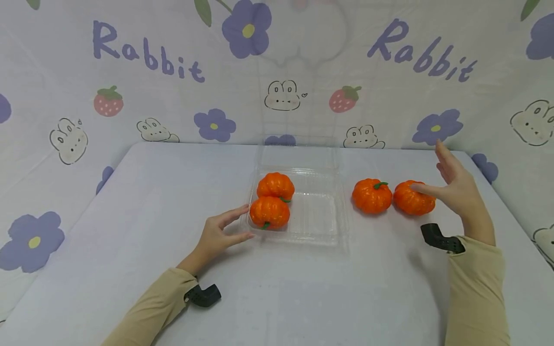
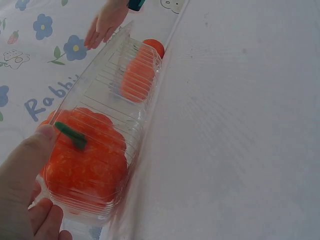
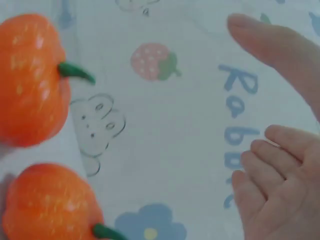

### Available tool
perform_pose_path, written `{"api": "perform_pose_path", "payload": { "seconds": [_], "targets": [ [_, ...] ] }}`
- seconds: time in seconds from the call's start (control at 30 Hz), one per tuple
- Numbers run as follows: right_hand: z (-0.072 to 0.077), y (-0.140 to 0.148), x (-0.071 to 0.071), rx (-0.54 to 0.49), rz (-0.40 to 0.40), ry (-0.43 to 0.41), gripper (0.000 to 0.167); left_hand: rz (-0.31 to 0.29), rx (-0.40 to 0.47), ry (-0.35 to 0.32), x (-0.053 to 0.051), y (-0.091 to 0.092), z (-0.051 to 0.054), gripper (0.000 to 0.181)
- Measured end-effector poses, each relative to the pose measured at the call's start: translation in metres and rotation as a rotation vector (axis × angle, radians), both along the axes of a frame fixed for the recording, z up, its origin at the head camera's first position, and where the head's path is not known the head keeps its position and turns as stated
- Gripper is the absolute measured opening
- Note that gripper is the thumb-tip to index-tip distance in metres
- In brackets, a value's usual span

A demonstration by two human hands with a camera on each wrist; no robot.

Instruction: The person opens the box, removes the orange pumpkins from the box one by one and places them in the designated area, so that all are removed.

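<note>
A clear plastic container (image 1: 318, 211) lies with its lid raised at the back. Inside, on its left side, sit two small orange pumpkins, a rear pumpkin (image 1: 275, 185) and a front pumpkin (image 1: 269, 212) touching it. My left hand (image 1: 220, 231) holds the container's near left corner between thumb and fingers; in the left wrist view the thumb (image 2: 30, 152) lies at the clear rim. To the right of the container stand two more pumpkins, one (image 1: 371, 197) beside another (image 1: 413, 199). Over the rightmost one my right hand (image 1: 460, 192) is spread, holding nothing, its thumb overlapping the pumpkin in view.
The white tabletop (image 1: 303, 298) stretches in front of the container. Behind it hangs a cloth (image 1: 311, 72) printed with rabbits, strawberries and flowers. Black wrist-worn devices sit at the left cuff (image 1: 173, 288) and the right cuff (image 1: 480, 259).
</note>
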State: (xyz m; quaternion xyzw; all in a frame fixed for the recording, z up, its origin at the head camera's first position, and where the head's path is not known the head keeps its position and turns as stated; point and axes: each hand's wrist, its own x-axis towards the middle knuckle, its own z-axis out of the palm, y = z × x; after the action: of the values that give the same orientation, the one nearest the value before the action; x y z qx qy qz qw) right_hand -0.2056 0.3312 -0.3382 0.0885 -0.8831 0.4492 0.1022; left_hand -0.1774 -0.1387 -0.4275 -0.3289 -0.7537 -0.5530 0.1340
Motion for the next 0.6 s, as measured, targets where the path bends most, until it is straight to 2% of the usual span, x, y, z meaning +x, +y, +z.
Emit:
{"api": "perform_pose_path", "payload": {
  "seconds": [0.17, 0.27, 0.4, 0.6],
  "targets": [
    [0.012, -0.020, 0.004, -0.092, 0.069, 0.210, 0.097, -0.001, -0.001, -0.006, 0.000, 0.000, 0.000, 0.051],
    [0.018, -0.032, 0.006, -0.112, 0.113, 0.296, 0.099, -0.005, 0.017, -0.038, 0.000, 0.000, -0.001, 0.051],
    [0.021, -0.044, 0.006, -0.087, 0.155, 0.324, 0.099, -0.022, 0.050, -0.076, -0.001, -0.001, -0.003, 0.051],
    [0.018, -0.063, 0.004, 0.055, 0.211, 0.312, 0.102, -0.031, 0.055, -0.059, -0.002, -0.002, -0.004, 0.051]
  ]
}}
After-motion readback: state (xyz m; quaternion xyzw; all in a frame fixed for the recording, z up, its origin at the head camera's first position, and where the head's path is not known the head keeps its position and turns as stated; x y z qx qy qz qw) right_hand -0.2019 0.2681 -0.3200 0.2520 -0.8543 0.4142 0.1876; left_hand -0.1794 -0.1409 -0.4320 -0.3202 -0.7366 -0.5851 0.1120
